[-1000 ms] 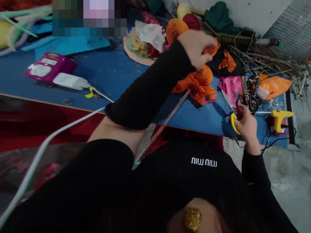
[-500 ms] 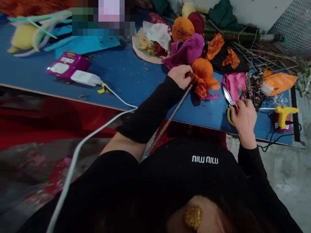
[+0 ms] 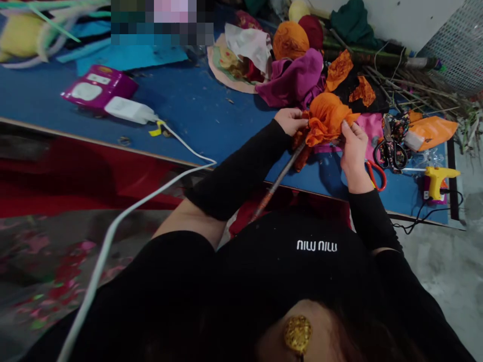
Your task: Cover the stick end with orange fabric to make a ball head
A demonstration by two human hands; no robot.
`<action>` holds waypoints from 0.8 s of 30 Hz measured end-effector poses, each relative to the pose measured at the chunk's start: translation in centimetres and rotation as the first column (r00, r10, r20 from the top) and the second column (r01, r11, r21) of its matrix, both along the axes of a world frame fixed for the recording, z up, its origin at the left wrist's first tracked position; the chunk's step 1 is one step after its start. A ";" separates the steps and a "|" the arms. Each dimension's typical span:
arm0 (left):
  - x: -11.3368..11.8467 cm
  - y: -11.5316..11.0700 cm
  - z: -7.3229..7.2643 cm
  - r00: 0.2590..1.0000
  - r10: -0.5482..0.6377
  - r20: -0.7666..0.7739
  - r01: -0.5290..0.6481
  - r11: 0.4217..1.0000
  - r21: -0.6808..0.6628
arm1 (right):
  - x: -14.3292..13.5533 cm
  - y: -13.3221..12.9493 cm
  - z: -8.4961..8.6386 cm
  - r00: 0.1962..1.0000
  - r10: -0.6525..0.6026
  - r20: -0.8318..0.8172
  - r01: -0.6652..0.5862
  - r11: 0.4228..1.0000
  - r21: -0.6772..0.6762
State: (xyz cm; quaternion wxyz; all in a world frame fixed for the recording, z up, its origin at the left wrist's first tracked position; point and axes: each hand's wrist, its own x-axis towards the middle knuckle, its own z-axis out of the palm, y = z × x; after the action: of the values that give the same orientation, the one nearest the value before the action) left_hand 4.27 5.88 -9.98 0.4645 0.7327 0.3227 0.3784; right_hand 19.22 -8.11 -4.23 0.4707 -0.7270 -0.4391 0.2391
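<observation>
An orange cloth bundle [image 3: 327, 116], rounded on top with ruffled edges, sits at the upper end of a thin stick [image 3: 281, 176] that slants down toward my body. My left hand [image 3: 291, 122] pinches the cloth at its left side. On the right side, the fingers of my right hand [image 3: 354, 146] are closed on the cloth's edge. Red-handled scissors [image 3: 378, 176] lie on the table just right of my right wrist, their blades hidden. Behind the bundle is a crumpled purple cloth [image 3: 292, 80].
The blue table [image 3: 181, 110] holds a purple power strip [image 3: 100, 90] with a white cable [image 3: 113, 226] running toward me. Black scissors [image 3: 392, 151], a yellow glue gun [image 3: 439, 182] and an orange packet [image 3: 433, 130] are at right. Twigs [image 3: 418, 90] lie behind.
My right hand has let go of the scissors and moved left onto the orange cloth. My left hand has shifted slightly right, still on the cloth. The bundle has turned a little.
</observation>
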 end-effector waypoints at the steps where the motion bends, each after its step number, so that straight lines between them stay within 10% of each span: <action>1: -0.1 -0.2 0.0 1.000 0.014 -0.017 -0.014 1.000 -0.008 | 0.0 -0.1 -0.2 0.999 0.000 -0.053 -0.001 1.000 -0.012; 5: -1.0 -1.3 2.3 0.992 0.110 0.053 -0.118 0.977 0.177 | 0.2 -0.3 -0.3 0.982 -0.028 -0.188 0.028 1.000 -0.006; 10: -2.1 -2.3 5.4 0.969 -0.236 -0.078 0.248 0.901 0.356 | 0.6 0.0 -0.5 0.992 -0.010 -0.124 0.005 0.999 -0.042; 17: -1.3 -0.5 3.3 0.998 -0.063 -0.027 0.064 0.998 0.009 | 1.4 -0.2 -1.3 0.972 -0.030 -0.234 0.026 0.999 -0.018; 24: -1.6 -1.1 4.2 0.990 -0.019 0.140 0.061 0.952 -0.301 | 1.7 -0.1 -2.3 0.846 -0.042 -0.532 0.116 0.988 0.105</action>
State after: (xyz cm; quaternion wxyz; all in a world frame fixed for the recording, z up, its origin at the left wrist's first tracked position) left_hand 2.70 4.76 -5.77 0.6001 0.6316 0.3299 0.3635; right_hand 20.92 -8.20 -6.54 0.6301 -0.6177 -0.2775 0.3800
